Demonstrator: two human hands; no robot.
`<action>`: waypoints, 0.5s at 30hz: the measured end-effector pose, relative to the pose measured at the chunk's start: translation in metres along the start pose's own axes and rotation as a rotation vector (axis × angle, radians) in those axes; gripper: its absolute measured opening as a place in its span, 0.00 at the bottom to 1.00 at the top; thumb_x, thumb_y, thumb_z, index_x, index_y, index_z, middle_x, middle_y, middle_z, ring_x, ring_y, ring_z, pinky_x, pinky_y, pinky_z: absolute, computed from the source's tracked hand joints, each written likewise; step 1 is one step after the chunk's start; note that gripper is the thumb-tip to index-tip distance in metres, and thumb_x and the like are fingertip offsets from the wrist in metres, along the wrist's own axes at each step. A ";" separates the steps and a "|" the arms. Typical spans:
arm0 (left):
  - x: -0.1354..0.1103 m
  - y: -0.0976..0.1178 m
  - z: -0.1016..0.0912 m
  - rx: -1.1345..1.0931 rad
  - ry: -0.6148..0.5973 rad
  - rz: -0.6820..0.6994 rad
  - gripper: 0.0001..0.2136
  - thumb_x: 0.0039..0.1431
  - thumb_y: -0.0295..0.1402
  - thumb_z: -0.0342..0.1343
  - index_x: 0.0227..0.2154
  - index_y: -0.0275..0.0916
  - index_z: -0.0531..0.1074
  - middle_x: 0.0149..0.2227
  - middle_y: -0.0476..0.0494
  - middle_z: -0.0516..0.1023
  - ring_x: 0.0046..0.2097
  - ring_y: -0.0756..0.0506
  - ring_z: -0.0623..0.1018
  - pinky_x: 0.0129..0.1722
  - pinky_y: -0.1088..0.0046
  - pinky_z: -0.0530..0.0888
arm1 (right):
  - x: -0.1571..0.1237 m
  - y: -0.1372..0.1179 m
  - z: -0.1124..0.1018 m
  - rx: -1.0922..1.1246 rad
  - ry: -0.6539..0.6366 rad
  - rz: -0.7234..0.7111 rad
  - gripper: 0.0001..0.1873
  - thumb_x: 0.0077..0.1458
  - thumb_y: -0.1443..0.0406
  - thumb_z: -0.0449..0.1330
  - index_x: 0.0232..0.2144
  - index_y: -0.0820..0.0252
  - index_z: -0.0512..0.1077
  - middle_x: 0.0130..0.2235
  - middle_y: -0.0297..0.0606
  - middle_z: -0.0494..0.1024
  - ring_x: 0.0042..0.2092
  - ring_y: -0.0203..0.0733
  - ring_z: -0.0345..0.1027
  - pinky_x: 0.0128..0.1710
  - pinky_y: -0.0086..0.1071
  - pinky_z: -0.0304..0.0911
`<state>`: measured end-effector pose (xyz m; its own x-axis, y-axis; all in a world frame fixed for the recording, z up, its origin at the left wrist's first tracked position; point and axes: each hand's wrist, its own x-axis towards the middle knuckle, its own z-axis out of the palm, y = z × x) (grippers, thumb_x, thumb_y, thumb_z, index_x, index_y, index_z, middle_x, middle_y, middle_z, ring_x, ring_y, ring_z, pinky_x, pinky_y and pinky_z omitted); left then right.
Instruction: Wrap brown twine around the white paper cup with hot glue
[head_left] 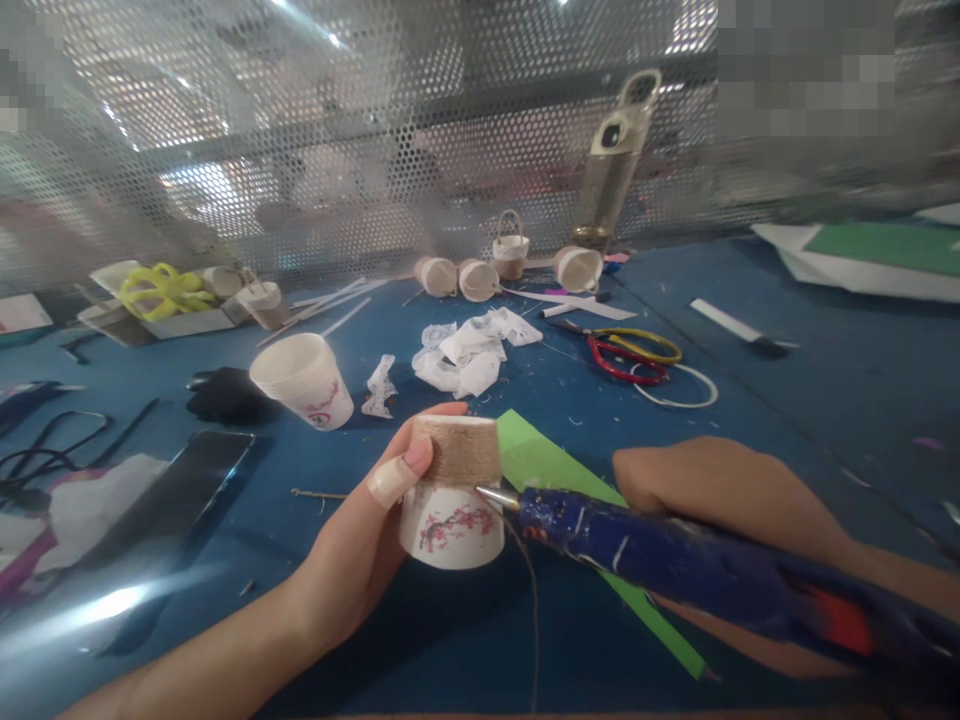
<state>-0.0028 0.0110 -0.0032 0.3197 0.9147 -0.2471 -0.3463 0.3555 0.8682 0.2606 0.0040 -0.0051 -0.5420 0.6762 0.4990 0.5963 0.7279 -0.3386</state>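
My left hand [375, 530] grips a white paper cup [453, 530] with pink blossom print, held upside down. Brown twine [461, 452] is wound in close rows round its upper part, and a loose tail [534, 600] of it hangs down at the right. A bandage wraps my left thumb. My right hand [720, 490] is closed round a dark blue glue gun [645, 550]. The metal nozzle [496, 495] meets the cup at the lower edge of the twine. Whether glue is coming out, I cannot tell.
Another paper cup [304, 380], crumpled white lace [472, 350], red-handled scissors [630, 370] and green paper [555, 455] lie on the blue table. A phone [180, 490] is at left. Several twine-wrapped cups [480, 280] and a bottle [611, 170] stand by the perforated metal screen [337, 140].
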 end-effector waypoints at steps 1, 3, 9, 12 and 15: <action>0.000 -0.001 -0.001 0.015 -0.002 -0.002 0.24 0.62 0.49 0.62 0.57 0.45 0.76 0.45 0.43 0.84 0.43 0.41 0.81 0.43 0.66 0.76 | 0.000 0.000 0.000 -0.001 -0.004 0.006 0.16 0.52 0.69 0.54 0.28 0.52 0.47 0.23 0.24 0.50 0.21 0.38 0.41 0.25 0.34 0.42; 0.001 -0.003 -0.004 0.033 -0.001 -0.007 0.25 0.63 0.50 0.61 0.59 0.47 0.74 0.48 0.43 0.83 0.45 0.40 0.81 0.45 0.64 0.75 | 0.000 -0.001 0.000 -0.025 -0.027 0.014 0.16 0.51 0.70 0.53 0.29 0.52 0.46 0.24 0.24 0.50 0.22 0.38 0.41 0.25 0.35 0.40; 0.000 -0.003 -0.005 0.056 0.042 0.029 0.26 0.64 0.50 0.60 0.62 0.50 0.71 0.51 0.44 0.82 0.47 0.39 0.80 0.47 0.63 0.74 | -0.001 -0.002 -0.003 -0.106 -0.058 0.023 0.15 0.53 0.66 0.52 0.28 0.52 0.45 0.23 0.25 0.48 0.22 0.39 0.39 0.25 0.37 0.35; -0.001 -0.001 -0.002 0.081 0.058 0.050 0.26 0.63 0.51 0.60 0.61 0.48 0.72 0.49 0.43 0.82 0.47 0.38 0.80 0.45 0.62 0.74 | -0.001 -0.005 -0.004 -0.136 -0.049 0.040 0.15 0.55 0.67 0.52 0.28 0.52 0.46 0.23 0.25 0.49 0.22 0.38 0.41 0.25 0.37 0.35; -0.001 0.001 0.000 0.090 0.078 0.067 0.29 0.60 0.53 0.62 0.61 0.47 0.72 0.48 0.42 0.82 0.47 0.37 0.80 0.45 0.61 0.74 | 0.000 -0.007 -0.005 -0.157 -0.056 0.062 0.15 0.53 0.67 0.52 0.27 0.52 0.46 0.22 0.26 0.49 0.22 0.39 0.42 0.25 0.37 0.36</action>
<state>-0.0034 0.0102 -0.0022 0.2276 0.9492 -0.2172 -0.2829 0.2779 0.9180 0.2592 -0.0020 0.0015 -0.5307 0.7278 0.4343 0.7124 0.6607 -0.2367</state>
